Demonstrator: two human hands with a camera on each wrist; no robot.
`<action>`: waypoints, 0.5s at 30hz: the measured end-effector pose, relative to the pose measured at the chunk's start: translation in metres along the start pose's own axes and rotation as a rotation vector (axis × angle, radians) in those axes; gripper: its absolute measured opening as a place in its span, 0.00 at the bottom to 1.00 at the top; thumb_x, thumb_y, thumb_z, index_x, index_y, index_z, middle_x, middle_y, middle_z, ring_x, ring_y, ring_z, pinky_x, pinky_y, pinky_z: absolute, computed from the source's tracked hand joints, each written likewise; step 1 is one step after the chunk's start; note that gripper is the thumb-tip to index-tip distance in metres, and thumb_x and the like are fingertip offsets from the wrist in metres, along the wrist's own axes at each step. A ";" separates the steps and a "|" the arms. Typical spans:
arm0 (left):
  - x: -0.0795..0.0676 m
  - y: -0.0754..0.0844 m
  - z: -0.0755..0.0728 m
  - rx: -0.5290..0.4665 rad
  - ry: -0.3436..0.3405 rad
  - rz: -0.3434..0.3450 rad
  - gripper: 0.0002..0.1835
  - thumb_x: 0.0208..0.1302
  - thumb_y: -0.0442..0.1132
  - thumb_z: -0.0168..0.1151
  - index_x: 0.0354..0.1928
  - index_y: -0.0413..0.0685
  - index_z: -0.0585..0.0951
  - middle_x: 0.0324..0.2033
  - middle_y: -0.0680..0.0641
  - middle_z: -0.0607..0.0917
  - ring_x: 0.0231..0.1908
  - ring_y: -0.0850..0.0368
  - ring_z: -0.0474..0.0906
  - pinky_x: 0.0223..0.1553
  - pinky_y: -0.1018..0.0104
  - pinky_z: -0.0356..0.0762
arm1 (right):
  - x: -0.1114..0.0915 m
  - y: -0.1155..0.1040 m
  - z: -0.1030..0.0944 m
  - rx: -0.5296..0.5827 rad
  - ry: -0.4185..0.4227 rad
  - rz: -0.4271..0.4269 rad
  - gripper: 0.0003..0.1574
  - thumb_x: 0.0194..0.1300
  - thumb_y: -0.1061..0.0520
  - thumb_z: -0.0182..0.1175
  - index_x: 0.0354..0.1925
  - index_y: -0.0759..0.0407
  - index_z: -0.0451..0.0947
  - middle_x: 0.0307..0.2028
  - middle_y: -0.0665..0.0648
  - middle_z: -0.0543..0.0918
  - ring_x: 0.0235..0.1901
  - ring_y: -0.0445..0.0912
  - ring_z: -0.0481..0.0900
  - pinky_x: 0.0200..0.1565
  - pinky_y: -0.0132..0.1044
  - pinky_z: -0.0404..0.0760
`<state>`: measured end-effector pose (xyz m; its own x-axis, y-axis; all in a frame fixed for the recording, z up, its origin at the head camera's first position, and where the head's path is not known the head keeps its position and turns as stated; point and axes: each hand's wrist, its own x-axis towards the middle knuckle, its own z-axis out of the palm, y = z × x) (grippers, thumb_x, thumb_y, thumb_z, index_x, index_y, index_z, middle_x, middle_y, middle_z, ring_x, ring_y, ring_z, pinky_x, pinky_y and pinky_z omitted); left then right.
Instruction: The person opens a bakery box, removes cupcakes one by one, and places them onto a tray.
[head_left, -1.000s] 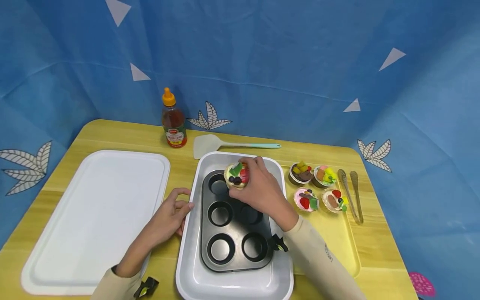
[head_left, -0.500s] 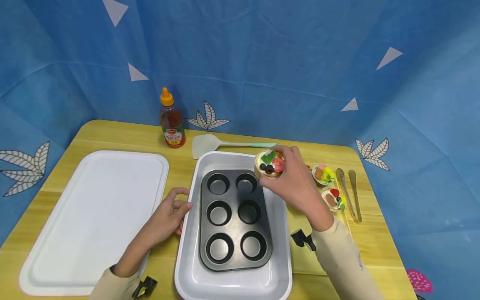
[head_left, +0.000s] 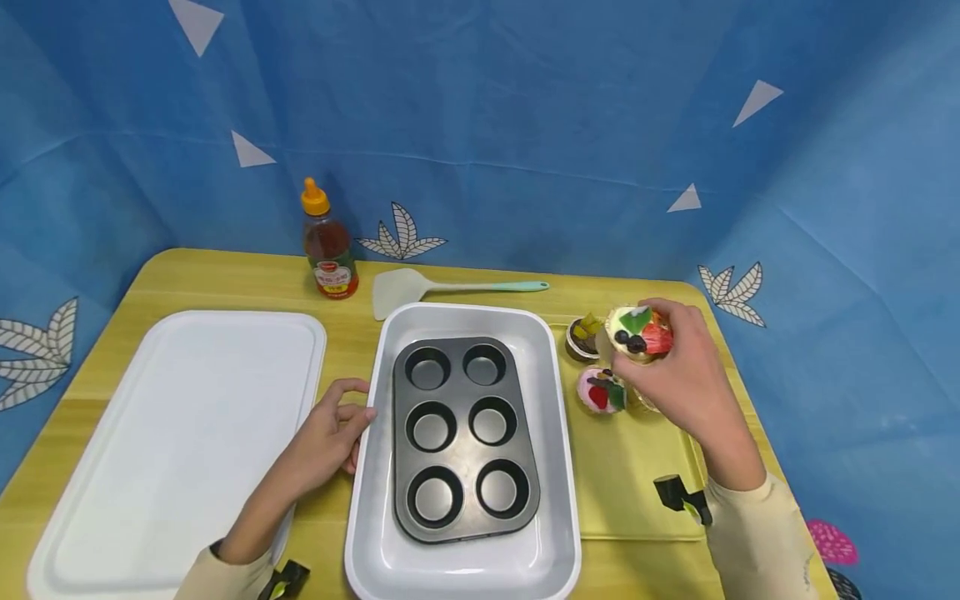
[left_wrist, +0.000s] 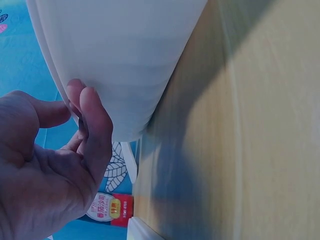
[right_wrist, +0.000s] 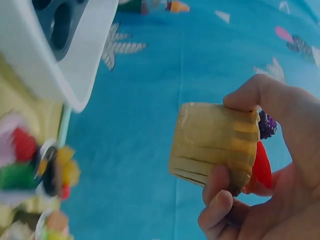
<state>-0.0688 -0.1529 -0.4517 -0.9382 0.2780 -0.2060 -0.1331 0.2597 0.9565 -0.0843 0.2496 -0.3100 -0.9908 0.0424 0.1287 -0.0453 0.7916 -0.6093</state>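
My right hand (head_left: 682,367) pinches a cupcake (head_left: 632,333) above the yellow tray (head_left: 630,492). It wears a pale yellow wrapper (right_wrist: 212,142) and carries a green leaf, dark berries and red fruit on cream. Left of and below it, a chocolate cupcake (head_left: 581,340) and a pink cupcake (head_left: 600,390) sit on the tray. Other cupcakes are mostly hidden behind my hand. With thumb and fingers, my left hand (head_left: 330,433) pinches the left rim of a deep white pan (head_left: 551,533). Inside that pan lies a dark muffin tin (head_left: 465,454); its cups hold nothing.
A flat white tray (head_left: 187,442) lies on the left. Behind the pan are a spatula (head_left: 457,287) and a sauce bottle (head_left: 330,254) with an orange cap. Blue cloth (head_left: 480,125) hangs along the table's back edge.
My right hand has carried the cupcake from above the muffin tin rightward to over the yellow tray. My left hand stays at the pan's rim. The head view has shifted slightly.
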 end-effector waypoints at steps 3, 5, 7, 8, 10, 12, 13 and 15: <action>-0.001 0.000 -0.001 -0.003 0.003 -0.003 0.21 0.77 0.38 0.53 0.65 0.40 0.61 0.28 0.39 0.81 0.14 0.54 0.75 0.15 0.61 0.80 | -0.008 0.017 -0.005 0.014 0.001 -0.011 0.36 0.55 0.60 0.69 0.61 0.67 0.69 0.51 0.65 0.72 0.46 0.52 0.69 0.33 0.28 0.76; -0.001 0.000 -0.001 -0.004 0.002 0.002 0.21 0.77 0.38 0.53 0.65 0.40 0.61 0.27 0.39 0.80 0.14 0.54 0.74 0.15 0.61 0.79 | -0.014 0.026 -0.006 0.017 0.005 -0.023 0.35 0.54 0.62 0.69 0.59 0.69 0.71 0.49 0.64 0.74 0.45 0.50 0.68 0.31 0.27 0.75; -0.001 0.000 -0.001 -0.006 -0.003 0.007 0.21 0.77 0.38 0.53 0.65 0.40 0.61 0.26 0.39 0.80 0.14 0.55 0.74 0.15 0.61 0.79 | -0.021 0.035 -0.005 0.015 0.006 -0.025 0.34 0.54 0.63 0.70 0.58 0.70 0.72 0.48 0.64 0.74 0.45 0.49 0.67 0.30 0.27 0.76; 0.000 0.000 -0.001 -0.006 -0.006 0.009 0.21 0.77 0.38 0.53 0.65 0.40 0.61 0.26 0.39 0.80 0.14 0.55 0.74 0.15 0.61 0.79 | -0.025 0.038 -0.004 0.010 0.008 -0.020 0.35 0.53 0.63 0.70 0.58 0.70 0.71 0.48 0.65 0.73 0.46 0.49 0.66 0.30 0.27 0.76; 0.000 0.000 -0.001 -0.009 -0.009 0.008 0.21 0.77 0.38 0.53 0.65 0.39 0.61 0.27 0.38 0.80 0.14 0.55 0.74 0.15 0.61 0.79 | -0.034 0.044 -0.001 0.013 0.010 -0.014 0.37 0.52 0.63 0.71 0.59 0.71 0.70 0.49 0.66 0.72 0.46 0.50 0.67 0.31 0.26 0.76; 0.000 0.000 0.000 -0.014 -0.008 0.004 0.21 0.77 0.37 0.53 0.65 0.39 0.61 0.28 0.38 0.81 0.14 0.54 0.74 0.15 0.61 0.79 | -0.042 0.049 0.003 0.008 0.011 0.002 0.39 0.52 0.63 0.72 0.60 0.70 0.69 0.50 0.66 0.71 0.45 0.50 0.67 0.32 0.27 0.76; 0.000 -0.001 0.000 -0.016 -0.007 0.002 0.21 0.77 0.37 0.53 0.65 0.39 0.61 0.29 0.37 0.81 0.14 0.54 0.75 0.15 0.61 0.79 | -0.046 0.050 0.005 0.004 0.013 0.013 0.40 0.52 0.62 0.72 0.61 0.69 0.69 0.51 0.66 0.70 0.45 0.50 0.68 0.34 0.27 0.75; 0.000 -0.001 0.002 -0.019 -0.005 -0.001 0.21 0.77 0.37 0.53 0.64 0.39 0.61 0.29 0.37 0.81 0.14 0.54 0.75 0.15 0.61 0.79 | -0.052 0.054 0.010 -0.006 0.015 0.033 0.41 0.51 0.62 0.73 0.62 0.68 0.69 0.51 0.65 0.70 0.45 0.51 0.69 0.36 0.29 0.75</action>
<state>-0.0686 -0.1518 -0.4535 -0.9366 0.2822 -0.2078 -0.1401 0.2420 0.9601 -0.0360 0.2838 -0.3570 -0.9897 0.0776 0.1202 -0.0117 0.7934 -0.6085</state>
